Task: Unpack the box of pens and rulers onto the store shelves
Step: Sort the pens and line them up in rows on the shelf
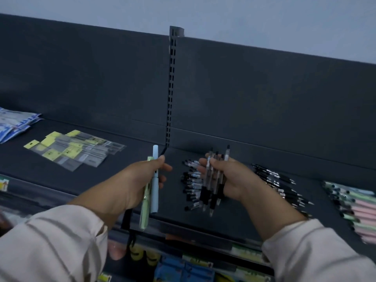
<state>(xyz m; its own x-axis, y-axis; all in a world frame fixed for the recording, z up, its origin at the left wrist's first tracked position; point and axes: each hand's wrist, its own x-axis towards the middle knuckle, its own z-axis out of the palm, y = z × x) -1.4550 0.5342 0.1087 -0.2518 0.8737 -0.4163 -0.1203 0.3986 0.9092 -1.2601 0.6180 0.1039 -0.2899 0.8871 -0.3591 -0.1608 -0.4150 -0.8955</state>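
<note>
My left hand grips a pale green pen, a pale blue pen and a black pen whose ends stick out above and below the fist. My right hand holds a bunch of clear-barrelled pens with black grips, tips pointing down. Both hands hover over the dark shelf. Behind the right hand, a row of black-and-clear pens lies on the shelf, with another row of black pens to its right.
Pastel pink and green pens lie at the far right. Clear packets with yellow labels and blue-white packages lie at the left. A slotted upright divides the back panel. Lower shelves hold coloured goods.
</note>
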